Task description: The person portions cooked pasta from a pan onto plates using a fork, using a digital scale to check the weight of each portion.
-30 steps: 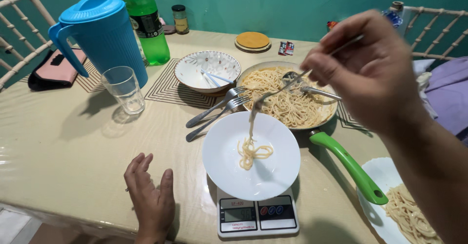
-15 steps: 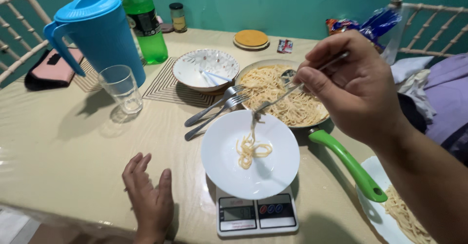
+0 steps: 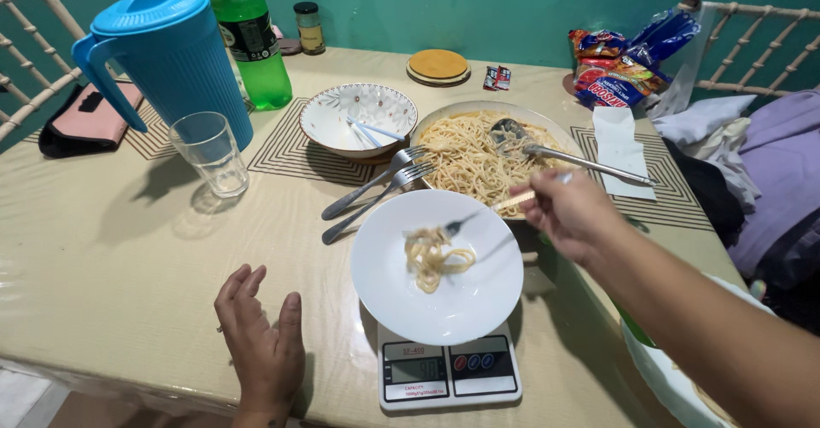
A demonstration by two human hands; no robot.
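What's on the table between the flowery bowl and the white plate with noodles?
In the head view, two metal forks lie side by side between the flowery bowl and the white plate, their tines toward the pan of spaghetti.

The right hand (image 3: 568, 214) holds a fork (image 3: 487, 210) with its tines in the small heap of spaghetti (image 3: 434, 257) on a white plate (image 3: 461, 304) atop a kitchen scale (image 3: 448, 375). The left hand (image 3: 260, 342) lies flat on the table (image 3: 111, 249), fingers spread.

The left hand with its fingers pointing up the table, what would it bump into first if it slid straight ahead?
Probably the two forks lying beside the white plate. The left hand points up and slightly right across bare table, though depth is uncertain.
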